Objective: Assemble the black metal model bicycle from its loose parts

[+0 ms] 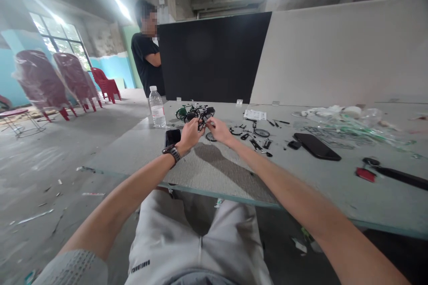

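Where the fingers close: left hand (191, 136) and right hand (219, 130) both pinch a black model bicycle (202, 118), held just above the tabletop (214, 173).
Beside the left fingers: black phone (173, 137).
Past the fingers: green model bicycle (185, 112), near.
Below the fingers: table's near edge (217, 196), well apart.

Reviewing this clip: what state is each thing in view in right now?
Left hand: gripping black miniature model bicycle.
Right hand: pinching that same model.
Clear plastic water bottle: upright, capped.
Green miniature model bicycle: resting on table.
Black smartphone: lying flat.
Standing person in black T-shirt: arms folded.
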`<action>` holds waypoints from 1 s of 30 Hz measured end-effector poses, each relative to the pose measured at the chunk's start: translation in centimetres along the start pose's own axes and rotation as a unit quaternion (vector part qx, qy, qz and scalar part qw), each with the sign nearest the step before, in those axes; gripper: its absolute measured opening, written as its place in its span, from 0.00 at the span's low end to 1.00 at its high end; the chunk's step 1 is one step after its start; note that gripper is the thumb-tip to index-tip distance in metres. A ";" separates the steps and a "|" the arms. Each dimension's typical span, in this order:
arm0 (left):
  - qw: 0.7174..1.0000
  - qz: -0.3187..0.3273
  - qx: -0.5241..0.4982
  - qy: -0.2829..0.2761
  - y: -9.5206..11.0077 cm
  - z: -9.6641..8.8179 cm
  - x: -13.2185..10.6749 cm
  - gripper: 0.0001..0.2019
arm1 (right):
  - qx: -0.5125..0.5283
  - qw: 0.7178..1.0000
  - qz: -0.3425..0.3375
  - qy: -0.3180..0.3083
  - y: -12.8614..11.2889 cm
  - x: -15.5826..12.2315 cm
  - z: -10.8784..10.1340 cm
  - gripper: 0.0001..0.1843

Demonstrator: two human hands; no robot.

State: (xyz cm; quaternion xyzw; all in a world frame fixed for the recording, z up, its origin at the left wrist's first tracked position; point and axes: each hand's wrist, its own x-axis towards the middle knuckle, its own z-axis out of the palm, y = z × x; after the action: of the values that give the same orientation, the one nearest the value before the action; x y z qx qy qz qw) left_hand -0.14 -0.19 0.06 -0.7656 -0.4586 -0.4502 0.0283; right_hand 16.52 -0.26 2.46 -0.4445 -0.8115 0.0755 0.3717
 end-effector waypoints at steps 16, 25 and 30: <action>0.982 -0.092 -0.163 0.020 0.3 0.9 0.0 0.06 | -0.193 0.971 0.136 -0.037 6.7 0.6 -8.7 0.13; 0.970 -0.133 -0.201 0.004 0.2 1.1 0.0 0.04 | -0.273 0.931 0.194 -0.145 14.0 -1.4 -11.7 0.13; 0.972 -0.131 -0.194 0.001 0.3 1.0 0.0 0.04 | -0.256 0.922 0.196 -0.212 14.4 -1.5 -13.5 0.20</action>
State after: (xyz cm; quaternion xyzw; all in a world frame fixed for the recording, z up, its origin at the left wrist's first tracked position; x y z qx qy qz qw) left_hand 0.71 0.08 -0.45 -0.6895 -0.4584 -0.5312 -0.1796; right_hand 35.65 4.28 4.77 -0.6482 -0.7598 0.0289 0.0420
